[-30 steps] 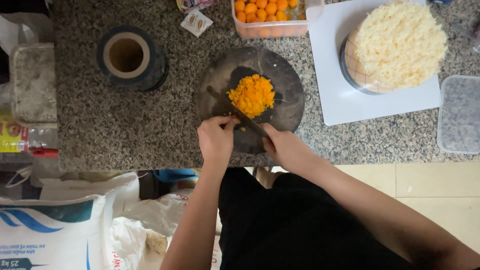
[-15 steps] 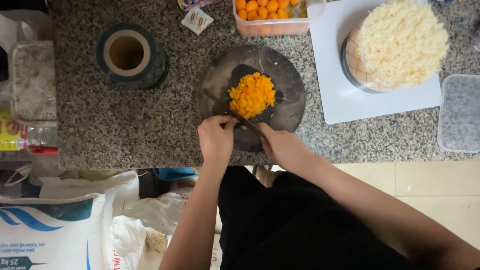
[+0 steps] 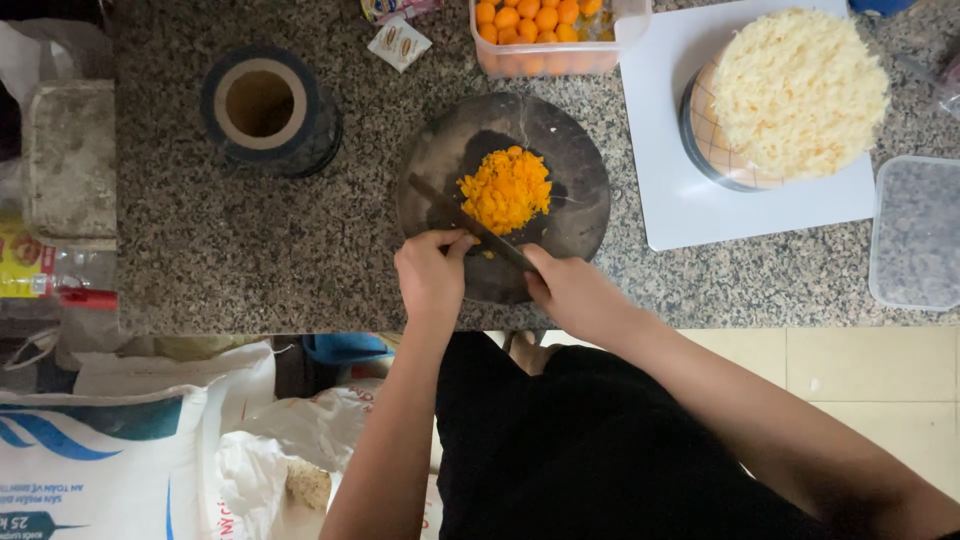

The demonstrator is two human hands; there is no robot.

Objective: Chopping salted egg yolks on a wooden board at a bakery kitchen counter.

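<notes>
Barely any shift since half a second ago: I see the right hand [image 3: 575,290] still closed on the knife [image 3: 470,222], left hand [image 3: 432,272] pinching the blade's near edge. Chopped orange pile [image 3: 506,188] sits on the round dark board [image 3: 575,160] on the bench [image 3: 250,250].

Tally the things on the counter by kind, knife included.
Round dark board: 1
Knife: 1
White board: 1
Clear plastic tubs: 2
Tape roll: 1
Sachet: 1
Round cake with pale shreds: 1
Total: 8
</notes>
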